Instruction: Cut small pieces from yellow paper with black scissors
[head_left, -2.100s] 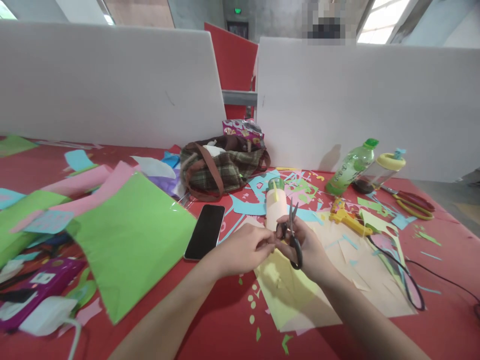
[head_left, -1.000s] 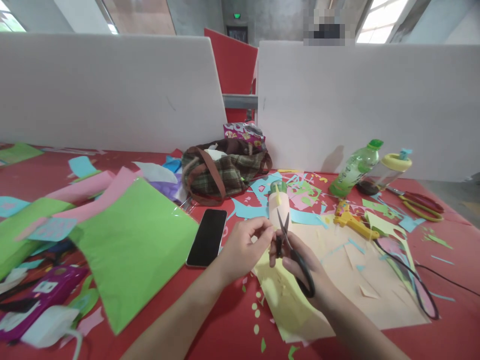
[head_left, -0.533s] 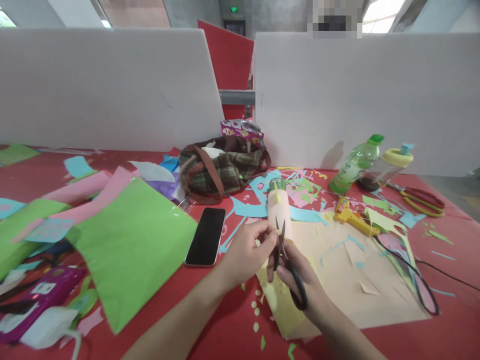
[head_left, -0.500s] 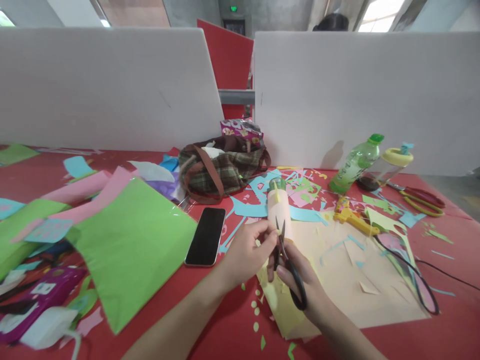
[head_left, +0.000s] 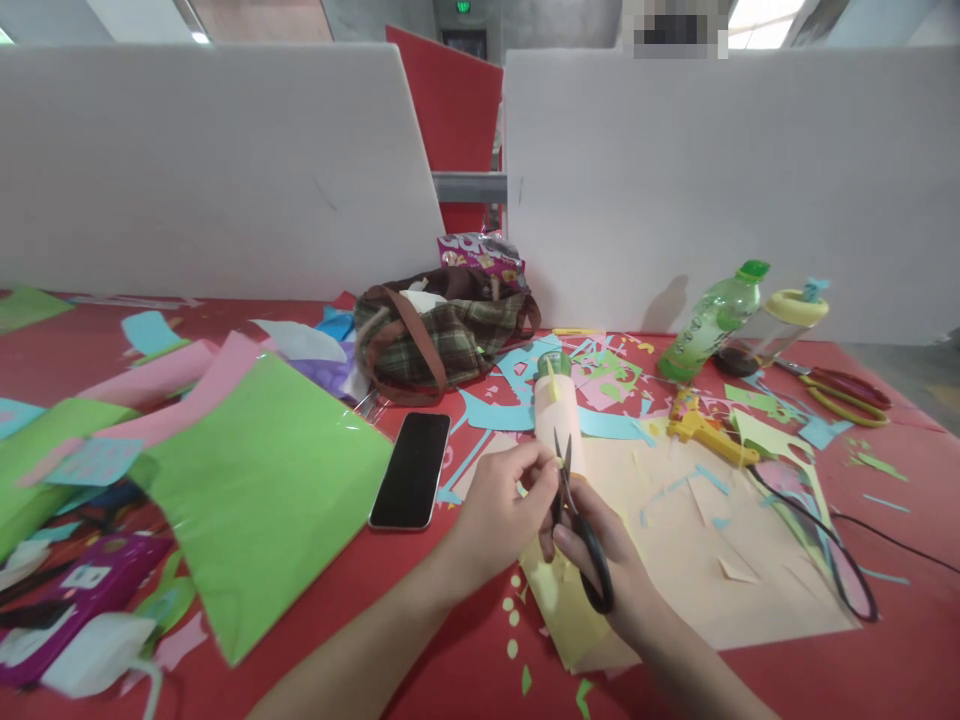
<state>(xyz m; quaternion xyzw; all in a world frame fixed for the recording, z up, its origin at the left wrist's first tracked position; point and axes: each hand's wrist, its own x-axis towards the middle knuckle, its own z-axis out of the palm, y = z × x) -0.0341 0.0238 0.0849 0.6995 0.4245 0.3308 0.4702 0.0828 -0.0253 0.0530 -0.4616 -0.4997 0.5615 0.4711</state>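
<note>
My right hand [head_left: 604, 545] is closed around the black handles of a pair of scissors [head_left: 592, 565], whose blades stand slightly apart and point away from me. Thumb and fingers of my left hand [head_left: 510, 505] pinch a small yellow piece of paper [head_left: 558, 462] right beside the blades. Just beyond both hands lies a bottle [head_left: 553, 395] with a green cap end, wrapped in pale paper and carrying a thin yellow strip. Yellow paper [head_left: 568, 610] sits under my hands, and several small pale dots [head_left: 512, 620] lie to its left.
A phone [head_left: 410, 470] and green sheet [head_left: 277, 500] lie left, a plaid bag [head_left: 450, 335] behind. On the right are a yellow glue gun [head_left: 709, 435] with its cord, a large cream sheet [head_left: 720, 580], a green bottle [head_left: 712, 320], a cup [head_left: 776, 325] and more scissors [head_left: 847, 390].
The scissor blades have spread a little wider apart. Both hands stay in nearly the same place, and the whole view has shifted slightly.
</note>
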